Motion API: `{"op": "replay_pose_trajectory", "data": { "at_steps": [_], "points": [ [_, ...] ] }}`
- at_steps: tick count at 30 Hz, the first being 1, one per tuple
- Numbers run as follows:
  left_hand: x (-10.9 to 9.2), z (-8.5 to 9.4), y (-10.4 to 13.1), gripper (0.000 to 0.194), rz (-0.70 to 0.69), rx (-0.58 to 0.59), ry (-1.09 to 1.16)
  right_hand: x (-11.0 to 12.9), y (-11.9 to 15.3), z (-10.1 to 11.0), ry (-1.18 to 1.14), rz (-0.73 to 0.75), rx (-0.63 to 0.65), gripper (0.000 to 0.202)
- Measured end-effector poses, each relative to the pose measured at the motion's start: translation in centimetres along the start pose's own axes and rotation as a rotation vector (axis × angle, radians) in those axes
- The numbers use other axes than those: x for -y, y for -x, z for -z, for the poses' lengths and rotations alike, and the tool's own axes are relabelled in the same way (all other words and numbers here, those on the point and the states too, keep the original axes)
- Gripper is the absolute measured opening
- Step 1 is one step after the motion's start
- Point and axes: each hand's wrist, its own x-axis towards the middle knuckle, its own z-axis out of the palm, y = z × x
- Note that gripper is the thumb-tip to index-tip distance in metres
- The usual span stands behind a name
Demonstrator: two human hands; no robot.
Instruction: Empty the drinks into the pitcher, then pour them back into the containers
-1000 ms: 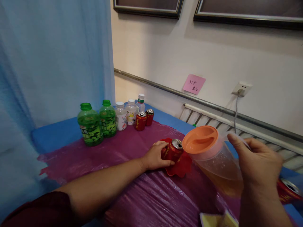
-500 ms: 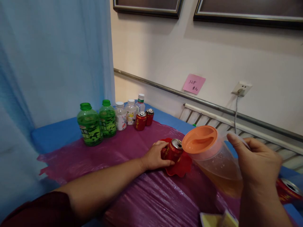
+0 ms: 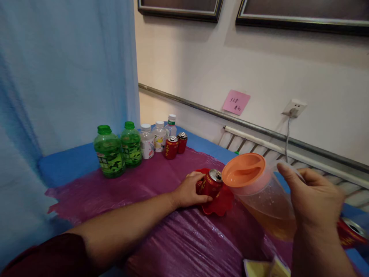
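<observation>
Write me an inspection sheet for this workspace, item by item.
Surface: purple plastic sheet over a blue table; wrinkled, ragged at one edge.
Things in use: open red can on a red mat; tilted jug with orange lid, amber liquid inside. Lid against can: contact unclear.
Clutter: two green bottles, three white-capped bottles, two red cans behind; another can far right.
Hands: left hand around the open can; right hand on jug handle.
Cables: one, hanging from wall socket; lower end hidden.
Surroundings: blue curtain, pink note, radiator.
</observation>
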Motion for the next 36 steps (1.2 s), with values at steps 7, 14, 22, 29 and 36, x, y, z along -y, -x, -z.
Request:
{"op": "replay_pose_trajectory", "data": {
  "at_steps": [7,14,22,29,36],
  "points": [
    [0.00,0.05,0.02,0.065,-0.009,-0.001,0.002,-0.04,0.01,0.01,0.002,-0.008,0.000,0.055],
    [-0.21,0.16,0.06,0.067,0.004,0.004,0.002,-0.37,-0.15,-0.10,0.007,0.008,-0.008,0.058],
    [-0.06,0.09,-0.04,0.068,-0.011,0.000,0.001,-0.24,-0.09,0.03,0.005,-0.006,-0.007,0.058],
    [-0.13,0.06,-0.01,0.066,-0.004,-0.005,0.003,-0.16,-0.12,-0.01,0.001,-0.031,0.017,0.059],
    [-0.16,0.07,-0.01,0.065,0.011,-0.002,-0.004,0.15,0.07,0.10,-0.002,-0.029,0.008,0.058]
  ]
}}
